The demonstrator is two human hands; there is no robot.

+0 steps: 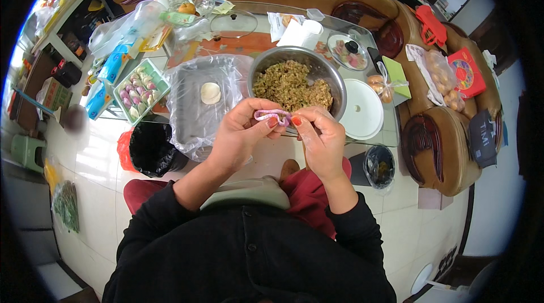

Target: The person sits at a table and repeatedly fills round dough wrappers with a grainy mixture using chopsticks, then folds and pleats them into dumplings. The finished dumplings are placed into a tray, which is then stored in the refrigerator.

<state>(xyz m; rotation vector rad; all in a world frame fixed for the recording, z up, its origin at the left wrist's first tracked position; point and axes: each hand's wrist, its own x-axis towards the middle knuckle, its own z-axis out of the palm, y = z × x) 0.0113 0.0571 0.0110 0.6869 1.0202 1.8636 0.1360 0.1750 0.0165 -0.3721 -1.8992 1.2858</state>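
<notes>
Both hands meet over the table's near edge around a purple dumpling wrapper [272, 113] with a folded, wavy rim. My left hand [244, 126] cups it from the left, thumb against its side. With thumb and fingertips, my right hand [318, 135] pinches the wrapper's right end. Whatever lies inside it is mostly hidden by the fingers. Just beyond is a steel bowl [339, 90] of minced filling [282, 82]. A stack of pale round wrappers [211, 93] lies in the plastic-lined tray [187, 122] to the left. Purple and white dumplings [138, 90] fill a light-green tray [163, 77] farther left.
A white round lid [362, 109] lies right of the bowl on the glass table. Below the table edge stand a black-lined bin [153, 145] on the left and a smaller bin [379, 167] on the right. Glass lids [348, 51] and paper [301, 33] lie behind.
</notes>
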